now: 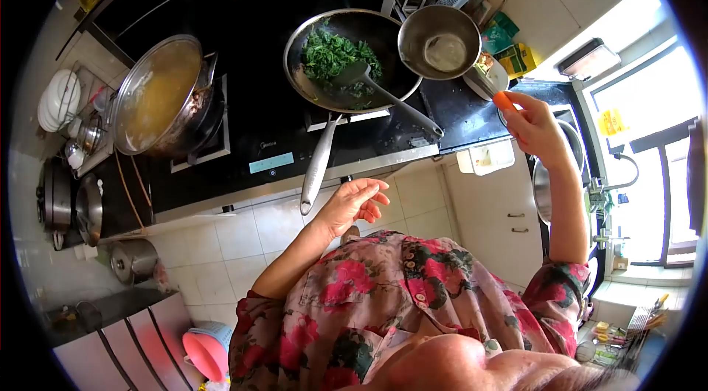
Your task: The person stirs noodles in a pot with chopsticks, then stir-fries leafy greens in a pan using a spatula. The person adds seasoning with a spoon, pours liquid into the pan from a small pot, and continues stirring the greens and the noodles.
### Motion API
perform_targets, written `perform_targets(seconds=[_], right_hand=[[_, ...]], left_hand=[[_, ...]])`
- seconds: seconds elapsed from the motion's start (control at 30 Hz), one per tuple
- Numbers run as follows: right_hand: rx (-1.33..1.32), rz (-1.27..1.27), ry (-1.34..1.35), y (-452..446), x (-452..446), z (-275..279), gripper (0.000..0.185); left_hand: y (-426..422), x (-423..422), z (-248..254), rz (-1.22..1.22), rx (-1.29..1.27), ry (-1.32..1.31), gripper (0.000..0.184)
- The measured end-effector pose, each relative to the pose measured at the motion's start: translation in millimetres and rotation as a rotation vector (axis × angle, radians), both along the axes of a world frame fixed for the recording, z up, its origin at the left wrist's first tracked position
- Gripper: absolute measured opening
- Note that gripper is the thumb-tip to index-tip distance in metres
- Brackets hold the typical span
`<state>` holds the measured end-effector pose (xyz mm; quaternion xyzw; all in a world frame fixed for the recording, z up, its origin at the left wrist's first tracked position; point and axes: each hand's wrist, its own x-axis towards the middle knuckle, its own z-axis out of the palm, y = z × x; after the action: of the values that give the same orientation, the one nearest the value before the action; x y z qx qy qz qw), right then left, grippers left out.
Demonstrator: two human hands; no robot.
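A cook in a flowered shirt (442,273) stands at a black stove (258,133), the right hand (537,128) wrapped around the orange end of a small metal saucepan's handle, fingers closed firmly on it. The saucepan (428,28) hangs at the right edge of a wok (387,33), overlapping its rim in this view; whether the two touch cannot be told. A pale patch shows at the bottom of the saucepan, too unclear to tell as liquid or shine. Chopped greens (335,56) lie heaped in the wok, and a dark spatula (394,100) rests among them, its handle over the near rim. The left hand (354,204) holds nothing, its fingers spread loosely and slightly curled, beside the wok's long handle (321,162). At left, a lidded pot (166,96) sits on the other burner; a plate of food (495,75) lies behind the saucepan's handle, near a yellow packet (518,61).
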<state>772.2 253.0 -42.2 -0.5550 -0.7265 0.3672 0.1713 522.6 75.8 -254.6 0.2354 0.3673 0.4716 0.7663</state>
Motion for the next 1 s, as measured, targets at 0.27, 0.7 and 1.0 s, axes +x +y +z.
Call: perform_targets(seconds=[0.27,0.7,1.0], right_hand=[[0.302,0.250,-0.233,-8,-26,-14,0.034],[0.168,0.195,-0.119,35,-63,-18,0.036],[0.514,0.306,-0.161,109,-136,-75,0.028]], left_hand=[[5,-4,-7,-0.012,-0.006,-0.029,0.030],[2,-9,-7,-0.002,-0.020,-0.054,0.029],[3,-1,-10,-0.008,-0.015,-0.070,0.029]])
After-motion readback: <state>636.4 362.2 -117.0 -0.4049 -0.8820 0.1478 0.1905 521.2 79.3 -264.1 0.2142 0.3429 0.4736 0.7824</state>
